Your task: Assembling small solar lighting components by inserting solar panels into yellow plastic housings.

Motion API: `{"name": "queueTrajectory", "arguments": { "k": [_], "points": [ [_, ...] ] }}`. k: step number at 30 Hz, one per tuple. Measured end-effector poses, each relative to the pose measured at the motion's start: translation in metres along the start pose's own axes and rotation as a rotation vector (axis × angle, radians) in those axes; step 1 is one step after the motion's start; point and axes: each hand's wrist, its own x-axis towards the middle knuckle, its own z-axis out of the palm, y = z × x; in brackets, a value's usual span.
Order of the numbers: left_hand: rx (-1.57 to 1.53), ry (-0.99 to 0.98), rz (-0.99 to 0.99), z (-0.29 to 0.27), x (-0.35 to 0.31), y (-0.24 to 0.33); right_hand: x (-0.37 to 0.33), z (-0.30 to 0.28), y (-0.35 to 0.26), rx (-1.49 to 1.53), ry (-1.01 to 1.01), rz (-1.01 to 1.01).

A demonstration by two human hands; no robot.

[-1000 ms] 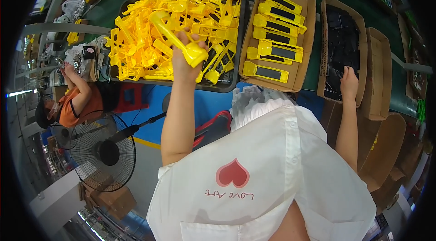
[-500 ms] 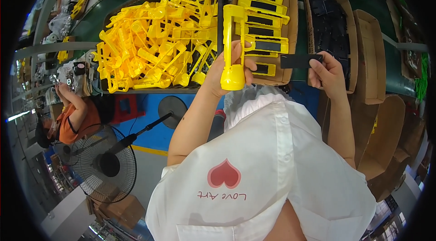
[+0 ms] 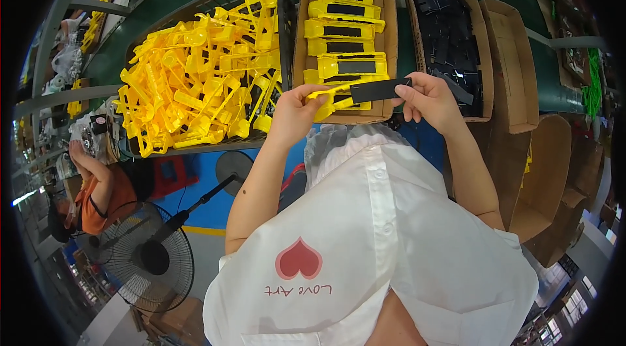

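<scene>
My left hand (image 3: 295, 115) pinches one end of a yellow plastic frame (image 3: 330, 102), held sideways over the near end of a cardboard tray (image 3: 387, 40). From the right, my right hand (image 3: 427, 102) grips the end of a flat black rectangular strip (image 3: 375, 90). The strip overlaps the frame's right part; whether it sits inside the frame or just against it I cannot tell. Inside the tray lie several yellow frames with black strips in them (image 3: 343, 28), stacked in a column.
Left of the tray, a dark crate (image 3: 282, 27) is heaped with loose yellow frames (image 3: 189, 72). To the right stand a cardboard box of black strips (image 3: 450, 33) and a narrow cardboard box (image 3: 513, 66). A floor fan (image 3: 155, 258) and a person in orange (image 3: 98, 193) are at the left.
The yellow frame has turned from upright to sideways. My right hand has brought the black strip left onto it. The whole view has shifted, with the boxes now further left.
</scene>
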Motion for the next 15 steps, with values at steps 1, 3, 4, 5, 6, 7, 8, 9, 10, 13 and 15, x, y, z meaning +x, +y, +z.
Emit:
{"name": "queueTrajectory", "arguments": {
  "k": [1, 3, 4, 5, 6, 7, 8, 9, 10, 13, 15],
  "points": [
    [-0.035, -0.040, -0.004, 0.000, 0.002, -0.002, 0.000, 0.001, -0.004, -0.043, -0.014, 0.048],
    [-0.141, -0.052, -0.023, 0.002, 0.005, -0.010, 0.001, 0.006, -0.004, -0.087, -0.037, 0.099],
    [-0.144, -0.048, -0.026, 0.004, 0.005, -0.008, 0.002, 0.007, -0.004, -0.092, -0.041, 0.093],
    [-0.220, -0.043, -0.013, 0.004, 0.004, -0.005, 0.003, 0.009, -0.003, -0.097, -0.043, 0.088],
    [-0.296, -0.037, 0.000, 0.005, 0.002, -0.002, 0.003, 0.012, -0.003, -0.099, -0.047, 0.091],
    [-0.298, -0.035, -0.002, 0.005, 0.002, -0.001, 0.003, 0.015, -0.003, -0.084, -0.024, 0.097],
    [-0.327, -0.026, -0.012, 0.005, 0.001, 0.001, 0.003, 0.017, -0.003, -0.070, -0.001, 0.103],
    [-0.357, -0.018, -0.023, 0.006, 0.000, 0.001, 0.003, 0.018, -0.001, -0.071, -0.003, 0.105],
    [-0.358, -0.016, -0.024, 0.006, 0.000, 0.000, 0.004, 0.019, 0.001, -0.061, 0.007, 0.098],
    [-0.444, -0.008, -0.051, 0.008, 0.001, -0.002, 0.005, 0.022, 0.005, -0.095, 0.036, 0.088],
    [-0.488, -0.004, -0.080, 0.008, 0.001, -0.003, 0.006, 0.025, 0.006, -0.139, 0.059, 0.085]
  ]
}}
